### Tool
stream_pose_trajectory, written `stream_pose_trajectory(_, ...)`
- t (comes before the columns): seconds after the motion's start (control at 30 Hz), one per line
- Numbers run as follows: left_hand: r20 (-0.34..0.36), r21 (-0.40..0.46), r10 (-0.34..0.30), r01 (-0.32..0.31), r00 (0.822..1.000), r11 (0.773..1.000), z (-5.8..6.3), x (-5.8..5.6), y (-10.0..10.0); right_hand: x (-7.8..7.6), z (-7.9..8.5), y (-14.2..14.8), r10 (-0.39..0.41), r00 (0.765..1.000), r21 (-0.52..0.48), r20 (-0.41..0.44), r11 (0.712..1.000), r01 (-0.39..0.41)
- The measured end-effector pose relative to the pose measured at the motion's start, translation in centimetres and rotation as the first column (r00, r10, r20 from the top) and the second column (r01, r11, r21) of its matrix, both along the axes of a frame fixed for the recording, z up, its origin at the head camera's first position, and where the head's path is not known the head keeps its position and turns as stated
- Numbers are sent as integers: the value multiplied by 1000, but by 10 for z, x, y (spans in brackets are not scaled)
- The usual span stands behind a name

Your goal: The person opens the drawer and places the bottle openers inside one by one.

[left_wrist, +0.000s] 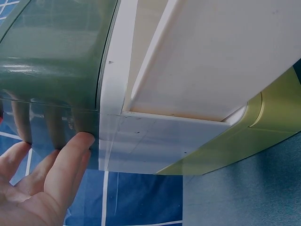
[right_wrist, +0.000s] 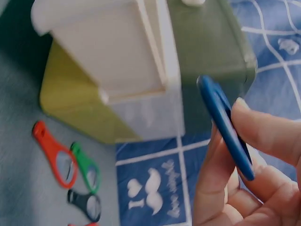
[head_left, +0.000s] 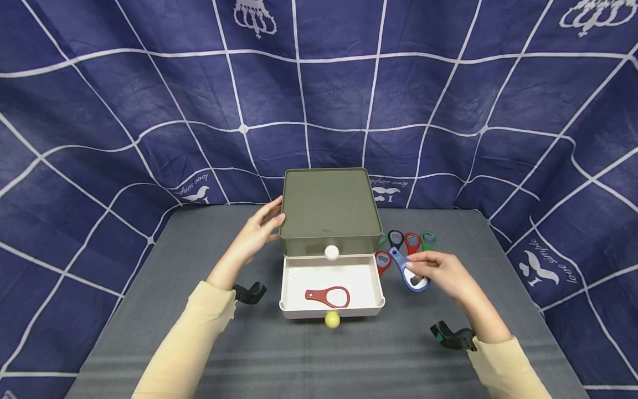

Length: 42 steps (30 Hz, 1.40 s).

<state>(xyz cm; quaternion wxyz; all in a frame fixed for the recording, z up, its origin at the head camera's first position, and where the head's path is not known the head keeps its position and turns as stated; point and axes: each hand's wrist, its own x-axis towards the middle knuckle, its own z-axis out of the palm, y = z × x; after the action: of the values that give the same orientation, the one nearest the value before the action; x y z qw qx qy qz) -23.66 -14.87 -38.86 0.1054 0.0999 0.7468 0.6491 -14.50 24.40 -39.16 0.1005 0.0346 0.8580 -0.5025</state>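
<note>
Bottle opener [head_left: 401, 266] in blue is pinched between the thumb and fingers of the right hand [head_left: 441, 271], off to the right of a pulled-out white drawer [head_left: 299, 277]. Inside that drawer lies a red opener [head_left: 321, 296]. Above it sits a dark green box [head_left: 329, 205] with a white knob [head_left: 331, 252]; a yellow knob [head_left: 332, 320] fronts the drawer. The left hand [head_left: 256, 235], well apart from the right, touches the box's left side with extended fingers. More openers, black [head_left: 396, 239], red and green, lie near the box's right side on a grey table [head_left: 279, 360].
</note>
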Motion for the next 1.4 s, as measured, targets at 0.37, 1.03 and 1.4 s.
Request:
stream_pose_trajectory(0.37, -7, -21, -1, 1, 1000, 1000, 0, 0, 0, -4, 13, -39, 221, 975, -15, -11, 975, -222)
stream_pose_trajectory(1.03, -15, -28, -9, 9, 1000, 1000, -3, -2, -2, -16, -16, -109, 387, 917, 174, -100, 914, -367)
stream_pose_trajectory(1.4, -16, -21, -13, 12, 1000, 1000, -5, -2, -1, -14, -30, -126, 387, 913, 276, -128, 898, -343)
